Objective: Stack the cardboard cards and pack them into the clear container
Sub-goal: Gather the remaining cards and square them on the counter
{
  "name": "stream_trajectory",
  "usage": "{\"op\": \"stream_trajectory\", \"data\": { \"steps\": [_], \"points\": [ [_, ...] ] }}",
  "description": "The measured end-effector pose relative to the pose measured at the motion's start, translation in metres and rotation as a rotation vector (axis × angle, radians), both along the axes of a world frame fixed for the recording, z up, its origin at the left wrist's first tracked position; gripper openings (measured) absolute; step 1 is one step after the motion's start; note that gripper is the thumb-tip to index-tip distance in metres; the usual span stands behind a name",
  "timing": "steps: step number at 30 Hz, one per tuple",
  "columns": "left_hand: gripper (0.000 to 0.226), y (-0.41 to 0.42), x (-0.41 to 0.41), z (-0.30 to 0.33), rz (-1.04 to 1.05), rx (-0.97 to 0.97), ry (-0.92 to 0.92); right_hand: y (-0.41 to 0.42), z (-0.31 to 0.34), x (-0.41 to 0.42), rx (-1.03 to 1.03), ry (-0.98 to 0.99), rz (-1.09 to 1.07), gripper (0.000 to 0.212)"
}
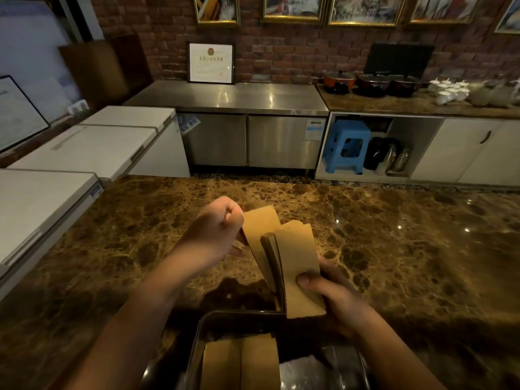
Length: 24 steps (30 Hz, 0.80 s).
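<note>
Our right hand (332, 288) grips the card stack (295, 266); left fingers (225, 220) pinch one card (259, 223), above the container (225, 322) on the desk (394, 235).

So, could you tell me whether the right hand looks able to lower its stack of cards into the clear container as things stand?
Probably yes: the right hand holds the stack of cards just above the clear container, whose top is open, with free room beside the cards already inside.

Dim warm light: brick wall (281, 52) with gilt-framed pictures (292, 9), steel counter (233, 97) below, white chest freezers (92, 147) left, blue stool (347, 144) in open cabinet (416, 133), brown marble countertop (394, 235) in front.
</note>
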State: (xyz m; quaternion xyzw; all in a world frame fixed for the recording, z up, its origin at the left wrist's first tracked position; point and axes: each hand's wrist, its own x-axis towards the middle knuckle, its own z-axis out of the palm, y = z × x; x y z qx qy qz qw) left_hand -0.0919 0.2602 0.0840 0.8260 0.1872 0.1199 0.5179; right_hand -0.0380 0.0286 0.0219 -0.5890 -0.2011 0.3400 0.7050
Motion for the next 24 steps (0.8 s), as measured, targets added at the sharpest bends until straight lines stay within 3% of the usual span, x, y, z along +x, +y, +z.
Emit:
{"op": "stream_trajectory", "data": {
  "steps": [8, 11, 13, 15, 17, 19, 20, 22, 24],
  "points": [
    [0.015, 0.018, 0.009, -0.012, 0.478, -0.337, -0.313, -0.003, -0.018, 0.008, -0.011, 0.116, -0.027, 0.049],
    [0.019, 0.028, 0.004, -0.026, 0.605, -0.26, -0.364, -0.008, -0.02, 0.012, 0.087, 0.224, -0.039, 0.049],
    [0.027, 0.032, 0.004, -0.035, 0.585, -0.341, -0.379, -0.008, -0.02, 0.015, 0.215, 0.363, -0.042, 0.073],
    [0.032, 0.02, 0.01, -0.038, 0.47, -0.694, -0.398, -0.002, -0.015, 0.016, 0.319, 0.494, -0.048, 0.097],
    [0.031, -0.002, 0.017, -0.04, 0.346, -1.02, -0.365, 0.009, -0.007, 0.013, 0.346, 0.527, -0.019, 0.097],
    [0.051, -0.023, 0.023, -0.041, 0.187, -1.278, -0.374, 0.023, -0.001, 0.01, 0.28, 0.483, 0.012, 0.077],
    [0.062, -0.032, 0.025, -0.042, 0.123, -1.316, -0.383, 0.029, 0.001, 0.009, 0.233, 0.439, 0.016, 0.063],
    [0.071, -0.043, 0.027, -0.042, 0.065, -1.205, -0.408, 0.038, 0.002, 0.008, 0.163, 0.364, -0.019, 0.043],
    [0.068, -0.049, 0.028, -0.041, 0.058, -1.03, -0.46, 0.04, 0.002, 0.012, 0.154, 0.319, -0.032, 0.043]
  ]
}}
